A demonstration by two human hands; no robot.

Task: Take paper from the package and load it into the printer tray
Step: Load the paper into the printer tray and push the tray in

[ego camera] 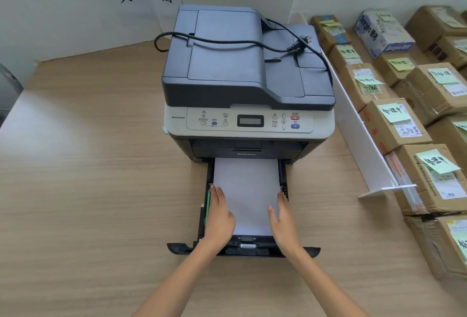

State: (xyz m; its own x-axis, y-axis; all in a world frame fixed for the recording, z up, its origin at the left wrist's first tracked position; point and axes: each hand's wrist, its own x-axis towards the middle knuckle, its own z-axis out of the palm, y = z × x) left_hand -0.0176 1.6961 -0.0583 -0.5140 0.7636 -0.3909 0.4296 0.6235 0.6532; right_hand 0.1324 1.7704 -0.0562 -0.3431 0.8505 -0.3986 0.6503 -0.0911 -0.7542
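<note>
Head view: both hands, left hand (219, 218) and right hand (283, 219), lie flat with fingers extended on paper (246, 190) inside the printer tray (283, 177).

Light wood-grain table (88, 165) filling most of frame. Printer (249, 76) sitting on it at centre, its pulled-out tray (243, 251) lying toward bottom centre. White divider panel (364, 140) standing along the right, cardboard boxes (417, 127) lining up beyond it.

Head view, steeply down, close.
</note>
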